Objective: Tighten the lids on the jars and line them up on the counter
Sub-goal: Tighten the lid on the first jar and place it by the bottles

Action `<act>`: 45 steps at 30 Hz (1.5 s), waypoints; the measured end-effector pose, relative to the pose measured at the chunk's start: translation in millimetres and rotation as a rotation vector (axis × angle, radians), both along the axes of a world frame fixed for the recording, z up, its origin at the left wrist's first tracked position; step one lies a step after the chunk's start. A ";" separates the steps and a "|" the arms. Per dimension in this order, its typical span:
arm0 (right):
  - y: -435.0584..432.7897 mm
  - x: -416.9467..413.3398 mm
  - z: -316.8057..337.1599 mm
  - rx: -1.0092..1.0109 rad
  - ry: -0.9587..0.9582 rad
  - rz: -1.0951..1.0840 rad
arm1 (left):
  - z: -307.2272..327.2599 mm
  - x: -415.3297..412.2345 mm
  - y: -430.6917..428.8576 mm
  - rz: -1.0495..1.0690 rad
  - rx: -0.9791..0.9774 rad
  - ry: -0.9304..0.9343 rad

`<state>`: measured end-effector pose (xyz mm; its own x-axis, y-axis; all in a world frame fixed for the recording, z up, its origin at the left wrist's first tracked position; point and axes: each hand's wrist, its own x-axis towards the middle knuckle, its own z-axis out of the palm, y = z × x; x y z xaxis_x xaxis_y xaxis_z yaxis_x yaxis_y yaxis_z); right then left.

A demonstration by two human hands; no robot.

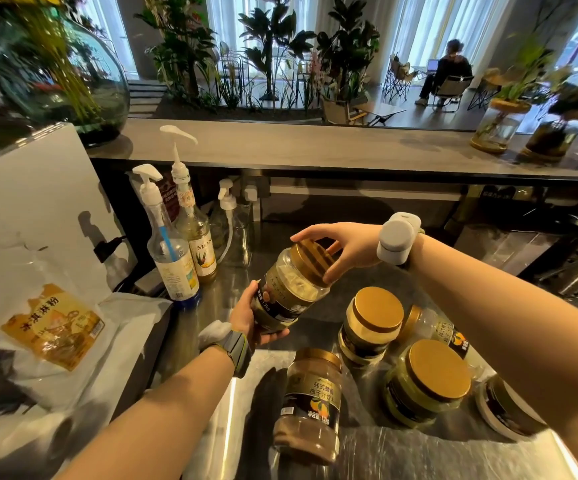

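Tilted jar (289,299) gripped at its base by left hand (246,315), right hand (344,245) fingers clasping its gold lid (312,259) (above the surface (402,452)).

A long grey bar top (315,143) is seen ahead. Beyond it, tall potted plants (273,46) are backed by bright curtained windows (429,26), with folding chairs (450,91) nearby.

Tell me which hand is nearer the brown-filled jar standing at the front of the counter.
Left. The left hand grips the base of the raised jar, just up-left of the brown-filled jar. The right hand is farther back on that jar's gold lid.
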<state>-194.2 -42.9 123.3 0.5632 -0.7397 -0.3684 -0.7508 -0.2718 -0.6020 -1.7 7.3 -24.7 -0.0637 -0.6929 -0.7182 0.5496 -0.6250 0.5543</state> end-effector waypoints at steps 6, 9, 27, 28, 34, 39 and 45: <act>-1.6 0.3 -6.2 -0.015 0.106 -0.069 | -5.1 1.5 -2.9 -0.017 0.009 -0.041; -0.4 -0.6 -9.2 -0.002 0.136 -0.080 | -7.1 4.4 -4.3 -0.049 0.049 -0.006; -3.1 0.2 -16.7 0.007 0.115 -0.060 | -13.3 9.6 -12.2 -0.048 0.101 0.005; -2.1 0.5 -15.7 0.012 0.103 -0.047 | -12.8 9.5 -12.0 -0.049 0.102 0.009; -1.6 0.0 -12.0 -0.025 0.068 0.057 | -9.2 7.7 -11.2 -0.035 0.112 0.003; -3.5 0.8 -16.5 -0.012 0.073 0.031 | -14.8 8.9 -12.1 -0.033 0.078 -0.001; -5.5 -2.9 -20.6 -0.011 0.099 -0.060 | -22.0 10.3 -14.4 -0.026 0.079 -0.024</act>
<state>-197.1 -48.4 102.7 0.4792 -0.7753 -0.4114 -0.8214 -0.2310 -0.5215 8.6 -7.0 -46.8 -0.0634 -0.6327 -0.7718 0.5201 -0.6810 0.5155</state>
